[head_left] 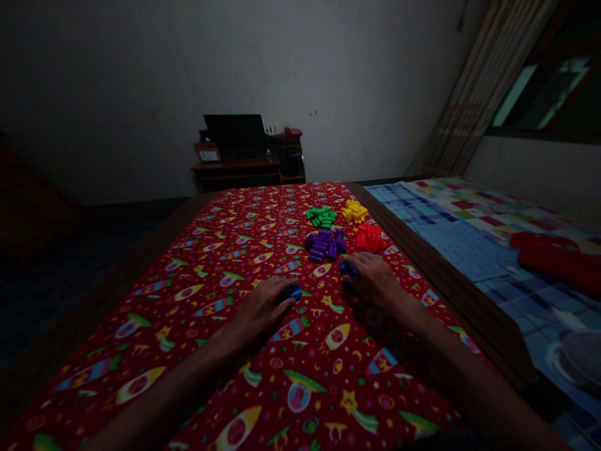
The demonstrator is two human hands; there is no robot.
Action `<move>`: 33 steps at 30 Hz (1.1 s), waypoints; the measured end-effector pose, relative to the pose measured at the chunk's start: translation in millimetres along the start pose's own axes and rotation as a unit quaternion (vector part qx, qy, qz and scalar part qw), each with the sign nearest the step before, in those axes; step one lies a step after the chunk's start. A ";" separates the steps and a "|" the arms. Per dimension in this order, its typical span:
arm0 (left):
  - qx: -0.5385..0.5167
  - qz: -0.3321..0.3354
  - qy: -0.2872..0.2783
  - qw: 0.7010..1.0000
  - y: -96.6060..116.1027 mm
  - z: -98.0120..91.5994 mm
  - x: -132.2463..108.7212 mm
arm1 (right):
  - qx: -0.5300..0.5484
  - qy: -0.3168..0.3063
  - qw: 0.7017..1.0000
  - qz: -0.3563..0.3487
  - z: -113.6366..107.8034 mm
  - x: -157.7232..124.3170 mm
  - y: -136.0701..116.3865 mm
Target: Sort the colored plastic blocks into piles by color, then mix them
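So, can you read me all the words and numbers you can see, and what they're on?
No word, number or sign can be read here.
White label on the box by the black screen: too small and blurred to read.
Coloured pieces: too small to tell if anything is written.
Red cloth: rockets and stars, no letters I can make out.

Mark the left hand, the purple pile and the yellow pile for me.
Left hand point(266, 300), head view: back of the hand.
Purple pile point(323, 245), head view: near its middle.
Yellow pile point(355, 212), head view: near its middle.
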State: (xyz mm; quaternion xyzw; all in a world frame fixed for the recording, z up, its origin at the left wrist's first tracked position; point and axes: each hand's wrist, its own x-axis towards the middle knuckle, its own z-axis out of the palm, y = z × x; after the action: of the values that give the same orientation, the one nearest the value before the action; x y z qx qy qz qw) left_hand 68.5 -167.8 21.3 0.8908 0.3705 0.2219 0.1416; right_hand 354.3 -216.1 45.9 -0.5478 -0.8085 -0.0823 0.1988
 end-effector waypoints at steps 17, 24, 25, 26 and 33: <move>-0.240 -0.081 0.003 0.967 35.0 8.0 4.9 | 0.177 -0.022 0.965 -0.191 12.8 -7.8 -42.4; -0.286 -0.109 0.026 0.952 34.3 9.2 5.4 | 0.228 -0.033 0.965 -0.127 6.1 -7.4 -26.9; -0.290 -0.115 0.034 0.950 35.3 9.9 6.1 | 0.225 -0.034 0.964 -0.136 7.3 -7.7 -29.1; -0.291 -0.118 0.036 0.949 36.8 10.3 6.8 | 0.211 -0.036 0.966 -0.145 9.6 -7.9 -32.4; -0.131 -0.057 -0.015 0.990 19.5 -13.3 4.2 | 0.037 0.006 0.999 -0.034 1.9 -0.8 -21.7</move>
State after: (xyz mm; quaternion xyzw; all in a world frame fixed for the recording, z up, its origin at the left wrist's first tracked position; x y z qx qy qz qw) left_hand 76.1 -176.9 42.1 0.8450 0.3863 0.2468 0.2754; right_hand 334.1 -224.5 45.7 -0.5115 -0.8282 -0.0617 0.2207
